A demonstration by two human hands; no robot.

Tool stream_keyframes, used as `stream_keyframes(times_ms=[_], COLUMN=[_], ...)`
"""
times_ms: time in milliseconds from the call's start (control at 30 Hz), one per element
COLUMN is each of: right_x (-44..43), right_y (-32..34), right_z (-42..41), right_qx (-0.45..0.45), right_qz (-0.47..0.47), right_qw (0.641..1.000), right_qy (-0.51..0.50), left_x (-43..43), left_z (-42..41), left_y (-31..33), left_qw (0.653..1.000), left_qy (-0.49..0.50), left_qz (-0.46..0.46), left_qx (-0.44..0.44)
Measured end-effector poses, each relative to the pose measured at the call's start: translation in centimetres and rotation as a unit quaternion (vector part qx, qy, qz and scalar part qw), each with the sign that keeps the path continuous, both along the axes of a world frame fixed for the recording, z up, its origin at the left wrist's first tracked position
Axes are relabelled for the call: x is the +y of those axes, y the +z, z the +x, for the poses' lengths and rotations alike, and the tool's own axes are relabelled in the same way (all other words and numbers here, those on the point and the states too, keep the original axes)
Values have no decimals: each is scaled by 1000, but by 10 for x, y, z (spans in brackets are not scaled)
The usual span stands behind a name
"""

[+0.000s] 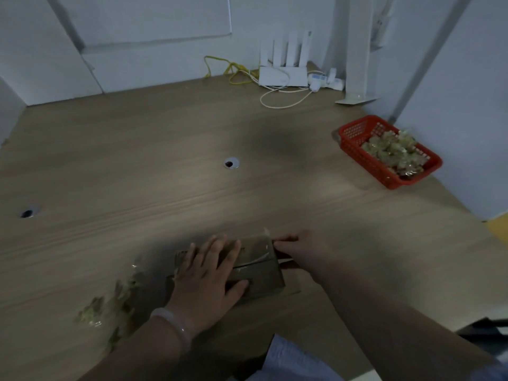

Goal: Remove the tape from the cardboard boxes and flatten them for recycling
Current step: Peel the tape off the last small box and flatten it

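A small brown cardboard box [258,268] lies on the wooden table near its front edge, with clear tape [259,250] shining across its top. My left hand [211,276] lies flat on the box's left half, fingers spread, pressing it down. At the box's right end, my right hand [299,251] pinches a lifted end of the tape between thumb and fingers. The part of the box under my left palm is hidden.
Crumpled tape scraps [110,306] lie on the table left of the box. A red basket [357,155] filled with wadded tape stands at the far right. A white router [283,75], cables and a power strip sit at the back wall. Two cable holes [231,163] pierce the tabletop.
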State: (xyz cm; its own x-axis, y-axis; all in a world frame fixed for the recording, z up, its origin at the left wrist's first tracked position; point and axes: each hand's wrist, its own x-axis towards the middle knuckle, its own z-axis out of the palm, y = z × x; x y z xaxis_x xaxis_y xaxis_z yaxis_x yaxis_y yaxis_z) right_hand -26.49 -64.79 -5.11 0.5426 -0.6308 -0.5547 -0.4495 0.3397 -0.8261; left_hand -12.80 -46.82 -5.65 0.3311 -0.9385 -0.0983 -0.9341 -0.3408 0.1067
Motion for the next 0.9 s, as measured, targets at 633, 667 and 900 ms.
stream_keyframes(times_ms=[633,667,900], right_x=[-2,-3,-8], right_y=[-7,-9,-12], right_z=[14,14,-2], right_qx=[70,72,-24], right_qz=[-274,-265,-30], right_qw=[943,950,999], right_qy=[173,151,21], left_x=[3,3,2], left_z=[-7,-6,-5], left_y=[6,7,7], left_qw=[998,998,999], left_qy=[-53,-50,-44], left_qz=[-3,-3,-3], left_qx=[-25,-25,-22])
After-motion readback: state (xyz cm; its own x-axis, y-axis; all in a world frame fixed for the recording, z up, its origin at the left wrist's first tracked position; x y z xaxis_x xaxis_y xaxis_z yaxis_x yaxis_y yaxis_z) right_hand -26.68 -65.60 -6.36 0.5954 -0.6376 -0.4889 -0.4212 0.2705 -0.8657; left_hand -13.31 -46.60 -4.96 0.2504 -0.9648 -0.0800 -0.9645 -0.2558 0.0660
